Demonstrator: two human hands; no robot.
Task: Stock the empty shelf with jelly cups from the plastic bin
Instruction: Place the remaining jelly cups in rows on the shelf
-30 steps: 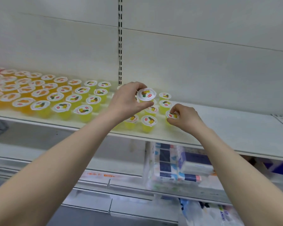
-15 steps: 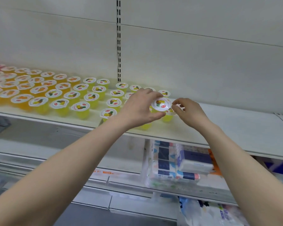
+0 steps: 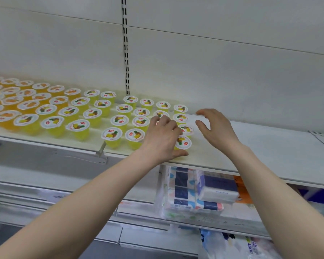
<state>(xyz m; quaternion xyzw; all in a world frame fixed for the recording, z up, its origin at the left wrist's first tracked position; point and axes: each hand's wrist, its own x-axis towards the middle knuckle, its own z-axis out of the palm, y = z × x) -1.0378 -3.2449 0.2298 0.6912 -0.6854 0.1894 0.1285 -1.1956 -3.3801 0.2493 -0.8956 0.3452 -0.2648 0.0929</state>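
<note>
Left hand curls around a round, translucent yellow cup with a flat printed white lid. The cup stands at the front edge of the smooth white shelf. Right hand hovers half-open, fingers loosely curved, holding nothing.

The jelly cups are ranged in rows across the left of the shelf. At their right end, the frontmost cup is gripped by the left hand, with the right hand held just beside it. Below, tissue packs are stacked.
</note>
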